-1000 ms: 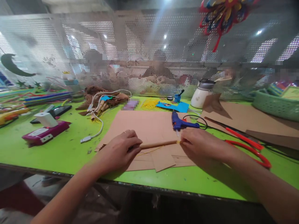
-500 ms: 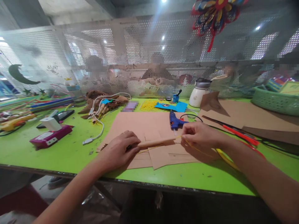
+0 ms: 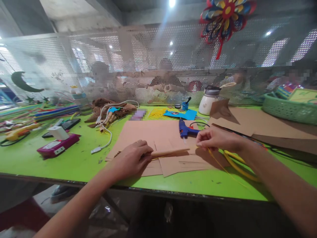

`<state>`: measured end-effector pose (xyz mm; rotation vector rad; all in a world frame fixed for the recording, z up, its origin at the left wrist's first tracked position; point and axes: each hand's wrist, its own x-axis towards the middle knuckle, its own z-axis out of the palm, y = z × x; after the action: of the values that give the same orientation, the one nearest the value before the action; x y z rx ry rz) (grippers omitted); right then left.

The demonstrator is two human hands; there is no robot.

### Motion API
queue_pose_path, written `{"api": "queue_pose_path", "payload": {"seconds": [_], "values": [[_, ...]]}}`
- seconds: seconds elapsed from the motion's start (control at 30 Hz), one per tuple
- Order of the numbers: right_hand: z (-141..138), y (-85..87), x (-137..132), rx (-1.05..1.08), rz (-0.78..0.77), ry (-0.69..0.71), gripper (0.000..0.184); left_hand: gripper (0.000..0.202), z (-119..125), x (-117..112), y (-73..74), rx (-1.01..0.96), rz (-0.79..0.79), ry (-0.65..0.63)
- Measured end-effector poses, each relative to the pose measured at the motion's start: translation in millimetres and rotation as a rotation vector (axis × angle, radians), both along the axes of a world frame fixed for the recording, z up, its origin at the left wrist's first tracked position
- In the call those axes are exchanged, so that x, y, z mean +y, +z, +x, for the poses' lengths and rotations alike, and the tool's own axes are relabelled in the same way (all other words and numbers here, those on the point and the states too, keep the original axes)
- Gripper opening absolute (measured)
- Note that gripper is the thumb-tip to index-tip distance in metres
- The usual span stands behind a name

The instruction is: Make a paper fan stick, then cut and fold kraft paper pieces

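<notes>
My left hand [image 3: 133,158] is closed around one end of a thin rolled brown paper tube [image 3: 172,152], which lies almost level above brown paper sheets [image 3: 146,130]. The fingers of my right hand [image 3: 214,137] pinch a thin yellow string [image 3: 219,162] just beyond the tube's far right end. Part of the string trails down to the right over the table, and another stretch shows under the tube near my left fingers. A blue glue gun [image 3: 184,129] rests on the sheets behind my right hand.
A thick yellow cord [image 3: 239,172] loops beside my right forearm on the green table [image 3: 86,168]. A purple power strip [image 3: 59,145] and white USB cable [image 3: 109,140] lie left. Behind stand a white jug [image 3: 209,100], a blue paint pot [image 3: 185,105] and a green basket [image 3: 287,107].
My right hand has shifted slightly right, away from the tube's end, and more string hangs below it. The red-handled tool on the right is now mostly hidden behind my arm.
</notes>
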<state>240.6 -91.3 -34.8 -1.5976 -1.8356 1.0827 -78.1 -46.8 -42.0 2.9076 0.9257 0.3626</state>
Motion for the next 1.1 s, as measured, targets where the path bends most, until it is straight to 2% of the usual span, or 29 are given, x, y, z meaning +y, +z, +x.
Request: {"api": "queue_pose_path", "payload": {"seconds": [0.2, 0.37, 0.43, 0.5, 0.53, 0.57, 0.63, 0.7, 0.77, 0.87, 1.0, 1.1], "values": [[2.5, -4.9, -0.6, -0.2, 0.129, 0.041, 0.012, 0.025, 4.3, -6.2, -3.4, -0.004, 0.012, 0.027], [3.7, -12.5, -3.6, -0.381, 0.157, 0.063, 0.014, 0.026, 5.0, -8.8, -6.2, -0.025, 0.05, 0.04], [0.5, -14.0, -8.2, -0.477, 0.257, 0.025, 0.015, 0.026, 4.6, -8.8, -7.3, -0.026, 0.061, 0.035], [-10.5, -12.5, -16.3, -0.595, 0.468, -0.001, 0.015, 0.026, 4.3, -8.4, -8.2, -0.028, 0.063, 0.031], [-19.3, -10.7, -21.4, -0.637, 0.589, 0.024, 0.014, 0.026, 4.2, -8.2, -8.6, -0.028, 0.06, 0.031], [-29.9, -8.7, -26.8, -0.64, 0.672, 0.122, 0.011, 0.026, 4.2, -8.1, -8.9, -0.028, 0.057, 0.035], [-53.1, -5.0, -36.8, -0.644, 0.736, 0.329, 0.009, 0.025, 4.4, -8.0, -9.2, -0.028, 0.049, 0.045], [-73.4, -4.2, -42.9, -0.671, 0.792, 0.433, 0.011, 0.025, 4.9, -8.0, -9.0, -0.027, 0.038, 0.049], [-86.5, -7.4, -43.9, -0.714, 0.829, 0.479, 0.012, 0.024, 5.5, -7.9, -8.4, -0.027, 0.029, 0.047], [-94.3, -18.3, -38.6, -0.774, 0.876, 0.496, 0.013, 0.024, 6.4, -7.6, -7.5, -0.022, 0.03, 0.05], [-97.9, -34.3, -31.7, -0.805, 0.946, 0.445, 0.017, 0.024, 6.6, -8.2, -6.9, -0.004, 0.035, 0.057], [-101.2, -38.8, -30.9, -0.767, 0.946, 0.417, 0.019, 0.024, 5.1, -9.4, -7.5, 0.003, 0.033, 0.047]]}}
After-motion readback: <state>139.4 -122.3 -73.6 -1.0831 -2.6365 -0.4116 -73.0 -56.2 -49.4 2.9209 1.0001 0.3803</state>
